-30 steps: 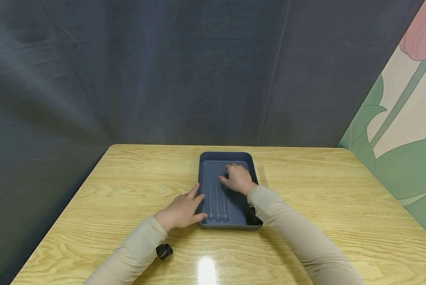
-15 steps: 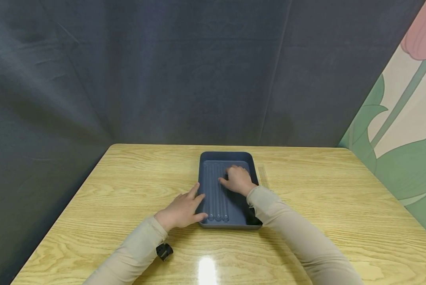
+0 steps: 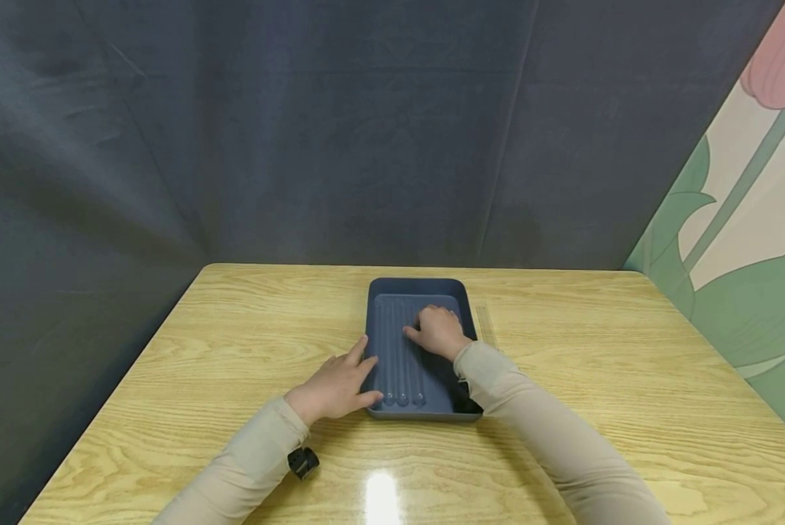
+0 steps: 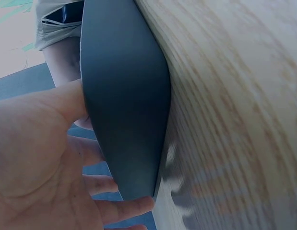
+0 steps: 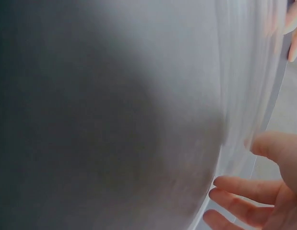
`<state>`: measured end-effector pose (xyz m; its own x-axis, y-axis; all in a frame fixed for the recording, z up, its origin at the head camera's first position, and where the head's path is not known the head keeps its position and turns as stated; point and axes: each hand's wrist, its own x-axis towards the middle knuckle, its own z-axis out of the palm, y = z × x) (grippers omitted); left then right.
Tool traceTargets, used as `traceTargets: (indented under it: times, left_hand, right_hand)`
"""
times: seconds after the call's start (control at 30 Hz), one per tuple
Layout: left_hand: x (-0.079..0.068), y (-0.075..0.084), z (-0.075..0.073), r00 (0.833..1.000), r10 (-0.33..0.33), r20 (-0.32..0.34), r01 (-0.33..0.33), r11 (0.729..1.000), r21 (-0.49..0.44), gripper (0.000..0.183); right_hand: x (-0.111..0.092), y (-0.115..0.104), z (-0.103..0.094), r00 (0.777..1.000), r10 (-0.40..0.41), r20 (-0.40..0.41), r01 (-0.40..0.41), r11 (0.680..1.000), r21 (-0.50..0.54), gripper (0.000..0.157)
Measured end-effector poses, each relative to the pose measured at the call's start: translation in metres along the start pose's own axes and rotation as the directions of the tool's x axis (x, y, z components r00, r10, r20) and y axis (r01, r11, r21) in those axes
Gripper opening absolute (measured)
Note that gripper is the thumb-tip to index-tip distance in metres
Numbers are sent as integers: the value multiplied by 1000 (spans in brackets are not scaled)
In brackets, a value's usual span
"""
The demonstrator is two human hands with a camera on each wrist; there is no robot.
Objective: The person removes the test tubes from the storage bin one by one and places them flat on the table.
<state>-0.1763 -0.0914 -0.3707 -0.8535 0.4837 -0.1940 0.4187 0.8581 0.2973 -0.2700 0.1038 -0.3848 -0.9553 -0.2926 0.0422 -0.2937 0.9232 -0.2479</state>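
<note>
Clear tubes (image 3: 401,364) side by side in tray (image 3: 417,287) — likely light, stiff, slippery, perhaps fragile; best held mid-length. Left hand (image 3: 333,386) spread, loose at tray edge; right hand (image 3: 439,333) at tubes — pinch unclear.

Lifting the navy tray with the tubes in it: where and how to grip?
I'd grip the tray by both long walls near mid-length, coming from left and right, pinching over the rim. The walls stand up and the tray sits flat on the table, so the underside is probably hard to reach; the clear tubes lie lengthwise, left of centre.
</note>
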Motion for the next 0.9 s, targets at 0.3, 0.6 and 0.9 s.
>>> traceTargets:
  times: [0.3,0.6,0.9]
  left_hand:
    - [-1,0,0,1000,6,-9,-6,1000,4,63]
    - [-2,1,0,1000,-2,-1,2,1000,-2,63]
    - [-1,1,-1,1000,-4,3,4,1000,-6,63]
  right_hand:
    - [0,0,-1,1000,18,-5,-18,1000,-23,53]
    - [1,2,1,999,26,-23,-26,999,-34,56]
    - [2,3,2,999,48,-22,-48,999,-13,57]
